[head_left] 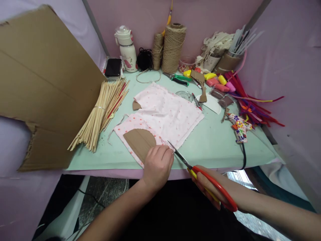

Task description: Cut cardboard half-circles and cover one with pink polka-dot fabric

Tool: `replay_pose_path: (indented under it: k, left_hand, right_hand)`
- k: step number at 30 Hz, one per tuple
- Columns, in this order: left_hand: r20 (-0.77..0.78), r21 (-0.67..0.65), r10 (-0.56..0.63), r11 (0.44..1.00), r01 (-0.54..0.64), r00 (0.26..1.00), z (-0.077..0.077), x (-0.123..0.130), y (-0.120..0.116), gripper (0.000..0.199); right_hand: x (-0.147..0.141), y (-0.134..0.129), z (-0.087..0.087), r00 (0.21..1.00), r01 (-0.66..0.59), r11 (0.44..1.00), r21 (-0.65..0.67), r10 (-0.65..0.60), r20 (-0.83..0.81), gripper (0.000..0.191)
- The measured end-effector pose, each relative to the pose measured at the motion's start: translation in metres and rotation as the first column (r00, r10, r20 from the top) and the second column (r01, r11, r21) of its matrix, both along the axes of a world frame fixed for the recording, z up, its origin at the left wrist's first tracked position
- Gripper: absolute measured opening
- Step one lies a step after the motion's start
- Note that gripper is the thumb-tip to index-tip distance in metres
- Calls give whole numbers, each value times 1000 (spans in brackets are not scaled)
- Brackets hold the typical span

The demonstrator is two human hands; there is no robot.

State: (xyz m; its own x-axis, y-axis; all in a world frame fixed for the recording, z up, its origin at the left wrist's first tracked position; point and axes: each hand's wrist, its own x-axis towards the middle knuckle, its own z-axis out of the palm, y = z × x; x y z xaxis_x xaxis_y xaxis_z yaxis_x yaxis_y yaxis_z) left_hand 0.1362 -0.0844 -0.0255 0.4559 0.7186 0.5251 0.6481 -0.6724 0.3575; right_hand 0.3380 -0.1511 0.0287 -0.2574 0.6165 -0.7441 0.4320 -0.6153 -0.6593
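Note:
Pink dotted fabric lies spread over the pale green table, its lower left part folded up to the table's front edge. On that part rests a half-round cardboard piece; a smaller cardboard bit shows at the fabric's left edge. My left hand grips the fabric's lower edge, right of the cardboard, fingers curled. My right hand holds scissors with red and yellow handles. Their blades point up and left, with the tips at the fabric beside my left fingers.
A bundle of wooden sticks and a large cardboard sheet are at left. Twine spools and a bottle stand behind. Green-handled pliers, clay packs, pipe cleaners and a floral glue gun lie right.

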Motion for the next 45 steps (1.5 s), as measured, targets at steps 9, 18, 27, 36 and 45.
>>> replay_pose_path:
  k: [9,18,27,36,45]
  left_hand:
    - [35,-23,-15,1000,16,999,-3,0,1,8]
    - [100,-34,-21,999,24,995,-7,-1,1,7]
    - [185,-42,-33,998,41,982,-4,-2,1,9]
    - [221,-57,-15,998,28,975,-1,-2,2,11]
    - [115,-252,67,967,-37,991,19,-33,11,32]
  right_hand:
    - [-8,9,2,999,24,998,-58,-22,29,63]
    - [-7,12,3,999,-26,998,-63,28,28,58]
    - [-14,25,11,993,-93,996,9,92,69,63]
    - [-21,37,9,994,-84,996,-11,85,75,56]
    - [-24,37,10,999,-35,999,-24,36,33,54]
